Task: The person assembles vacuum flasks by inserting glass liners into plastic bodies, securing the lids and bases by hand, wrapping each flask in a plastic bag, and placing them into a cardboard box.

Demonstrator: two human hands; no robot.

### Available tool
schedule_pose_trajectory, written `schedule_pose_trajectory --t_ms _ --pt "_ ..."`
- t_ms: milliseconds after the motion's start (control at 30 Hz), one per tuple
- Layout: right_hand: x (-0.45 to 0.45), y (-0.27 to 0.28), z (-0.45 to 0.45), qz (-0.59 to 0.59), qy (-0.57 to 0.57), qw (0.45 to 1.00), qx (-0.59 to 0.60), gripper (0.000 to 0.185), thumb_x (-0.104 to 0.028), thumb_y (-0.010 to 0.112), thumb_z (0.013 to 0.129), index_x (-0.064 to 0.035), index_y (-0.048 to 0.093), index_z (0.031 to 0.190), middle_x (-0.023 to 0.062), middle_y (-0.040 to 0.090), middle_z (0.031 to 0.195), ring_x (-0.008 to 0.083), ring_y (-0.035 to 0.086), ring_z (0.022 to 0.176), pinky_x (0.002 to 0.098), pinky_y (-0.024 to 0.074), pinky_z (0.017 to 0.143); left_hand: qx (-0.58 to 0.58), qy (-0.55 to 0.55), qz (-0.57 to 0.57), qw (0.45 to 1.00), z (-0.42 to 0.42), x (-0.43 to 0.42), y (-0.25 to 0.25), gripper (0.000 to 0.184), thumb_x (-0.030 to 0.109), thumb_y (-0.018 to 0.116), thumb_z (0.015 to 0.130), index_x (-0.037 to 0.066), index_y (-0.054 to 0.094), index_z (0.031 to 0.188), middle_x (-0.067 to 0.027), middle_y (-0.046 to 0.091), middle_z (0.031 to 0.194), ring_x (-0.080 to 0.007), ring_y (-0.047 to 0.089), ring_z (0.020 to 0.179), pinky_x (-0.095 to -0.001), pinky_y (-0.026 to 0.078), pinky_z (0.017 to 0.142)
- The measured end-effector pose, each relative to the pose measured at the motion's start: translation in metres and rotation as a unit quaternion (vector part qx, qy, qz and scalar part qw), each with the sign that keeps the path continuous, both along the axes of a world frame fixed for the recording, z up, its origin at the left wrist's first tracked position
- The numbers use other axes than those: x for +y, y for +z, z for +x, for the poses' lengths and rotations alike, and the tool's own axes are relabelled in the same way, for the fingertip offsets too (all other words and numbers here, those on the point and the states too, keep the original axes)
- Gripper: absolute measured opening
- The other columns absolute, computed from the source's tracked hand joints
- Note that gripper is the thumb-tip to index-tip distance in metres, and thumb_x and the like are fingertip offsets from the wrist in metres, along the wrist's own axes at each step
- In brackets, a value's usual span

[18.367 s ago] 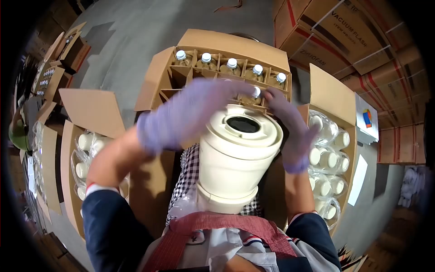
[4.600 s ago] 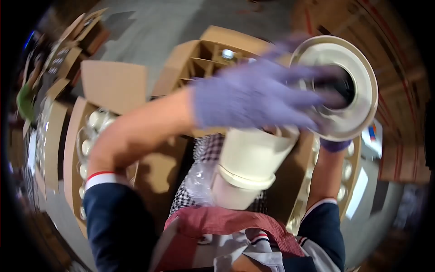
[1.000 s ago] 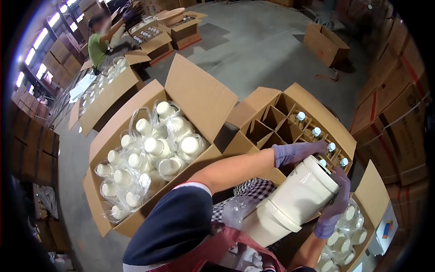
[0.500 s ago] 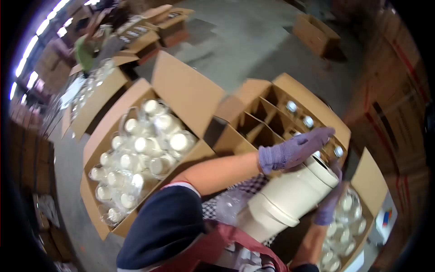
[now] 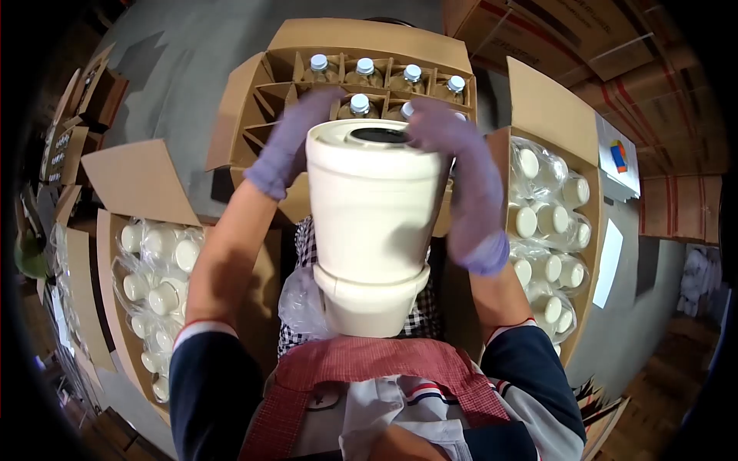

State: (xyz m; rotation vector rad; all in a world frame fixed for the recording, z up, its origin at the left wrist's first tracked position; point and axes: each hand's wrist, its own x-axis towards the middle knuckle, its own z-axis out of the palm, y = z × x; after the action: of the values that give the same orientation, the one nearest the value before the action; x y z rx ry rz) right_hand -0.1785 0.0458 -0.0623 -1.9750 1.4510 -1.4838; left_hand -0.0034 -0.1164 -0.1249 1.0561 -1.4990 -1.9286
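A large cream-coloured plastic vessel, with stepped rims and a dark round opening on top, stands upright in front of my body. My left hand, in a purple glove, is beside its upper left side; motion blurs the fingers. At the upper right, my right hand, also gloved, has bent, blurred fingers over the rim near the opening. I cannot tell whether either hand grips anything. Just beyond the hands, a divided carton holds several clear bottles with pale blue caps. Clear plastic wrap lies left of the vessel.
On the left, an open carton contains plastic-wrapped bottles with cream caps. Another open carton on the right holds similar wrapped bottles. Stacked brown boxes stand at the back right.
The view has turned right and levelled. The vessel, tilted before, now appears upright. My left hand has moved from over the bottles to the vessel's left; my right hand shows at its top right.
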Motion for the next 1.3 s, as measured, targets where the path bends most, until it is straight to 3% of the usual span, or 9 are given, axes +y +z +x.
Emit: schedule_pose_trajectory --t_ms 133,200,267,300,467,500,1033,1133,1300 --pt "-0.017 -0.044 -0.018 0.172 -0.011 0.95 -0.261 0.049 -0.04 0.042 0.098 -0.0004 0.056 0.123 0.0196 0.056 0.131 0.0324 0.053 0.125 0.041 0.0408 0.107 0.15 0.04 -0.307 0.939 -0.004 0.061 0.078 0.065 0.048 0.024 0.104 0.001 0.04 0.145 -0.0162 0.05 0.14 -0.0234 0.049 0.129 -0.0358 0.037 0.108" --pt "-0.007 -0.029 -0.002 0.116 -0.09 0.987 -0.069 0.063 -0.053 0.039 0.097 0.0032 0.058 0.12 0.0204 0.06 0.127 0.0317 0.056 0.121 0.0377 0.0409 0.106 0.013 -0.113 -0.331 0.937 0.013 0.036 0.07 0.071 0.054 0.025 0.102 0.0 0.041 0.145 -0.0148 0.051 0.139 -0.0225 0.05 0.127 -0.0324 0.036 0.107" --pt "-0.002 0.0 0.005 -0.008 -0.042 0.997 0.063 0.037 -0.029 0.049 0.092 0.002 0.057 0.111 0.0234 0.06 0.12 0.0374 0.06 0.111 0.042 0.0476 0.096 0.101 -0.112 -0.002 0.988 0.015 0.019 0.041 0.06 0.042 0.037 0.102 -0.002 0.044 0.143 -0.0147 0.051 0.14 -0.0238 0.05 0.128 -0.0321 0.04 0.106" --pt "-0.005 -0.001 0.0 -0.034 -0.015 0.995 0.098 0.028 -0.013 0.061 0.085 0.0018 0.055 0.108 0.0238 0.059 0.118 0.0394 0.061 0.106 0.0447 0.0513 0.089 0.067 -0.062 -0.128 0.987 0.02 0.017 0.04 0.054 0.035 0.036 0.103 -0.001 0.045 0.142 -0.0146 0.051 0.141 -0.0248 0.049 0.128 -0.034 0.039 0.107" --pt "-0.013 -0.028 -0.007 0.15 0.027 0.934 -0.323 0.057 -0.049 0.044 0.099 0.0025 0.058 0.119 0.0182 0.062 0.118 0.0284 0.062 0.106 0.0372 0.0491 0.095 0.016 -0.129 -0.614 0.779 0.001 0.063 0.105 0.042 0.015 0.058 0.09 0.003 0.06 0.13 -0.015 0.068 0.118 -0.0255 0.067 0.103 -0.0346 0.051 0.093" --pt "-0.008 -0.029 -0.004 0.16 0.04 0.929 -0.333 0.062 -0.053 0.041 0.101 0.0025 0.058 0.121 0.0172 0.063 0.12 0.0264 0.062 0.107 0.0353 0.0484 0.096 0.032 -0.154 -0.463 0.872 0.005 0.058 0.095 0.04 0.02 0.054 0.09 0.0 0.063 0.123 -0.0176 0.067 0.118 -0.0267 0.066 0.107 -0.0353 0.049 0.095" --pt "0.105 0.14 -0.004 0.142 0.169 0.905 0.363 0.034 -0.031 0.072 0.085 -0.0028 0.068 0.104 0.0147 0.069 0.09 0.0295 0.067 0.083 0.0373 0.0542 0.078 0.21 -0.128 -0.717 0.653 0.025 0.211 0.121 0.03 0.02 0.06 0.079 -0.001 0.071 0.098 -0.0262 0.063 0.11 -0.037 0.063 0.098 -0.0444 0.052 0.082" --pt "0.125 0.186 0.0 0.489 0.276 0.768 0.307 0.021 -0.029 0.061 0.092 -0.0089 0.065 0.097 0.0121 0.062 0.099 0.0226 0.062 0.096 0.0352 0.0516 0.087 0.211 -0.156 -0.712 0.652 0.034 0.23 0.129 0.033 0.026 0.058 0.081 0.001 0.071 0.096 -0.0237 0.063 0.105 -0.0336 0.062 0.093 -0.043 0.05 0.08" --pt "0.154 0.146 -0.012 0.071 0.271 0.864 0.419 0.027 -0.023 0.065 0.09 -0.003 0.061 0.107 0.011 0.061 0.095 0.0249 0.063 0.088 0.0371 0.0523 0.079 0.244 -0.143 -0.657 0.699 0.039 0.227 0.121 0.034 0.028 0.05 0.092 0.001 0.067 0.105 -0.0181 0.061 0.111 -0.0259 0.058 0.099 -0.0376 0.046 0.085"
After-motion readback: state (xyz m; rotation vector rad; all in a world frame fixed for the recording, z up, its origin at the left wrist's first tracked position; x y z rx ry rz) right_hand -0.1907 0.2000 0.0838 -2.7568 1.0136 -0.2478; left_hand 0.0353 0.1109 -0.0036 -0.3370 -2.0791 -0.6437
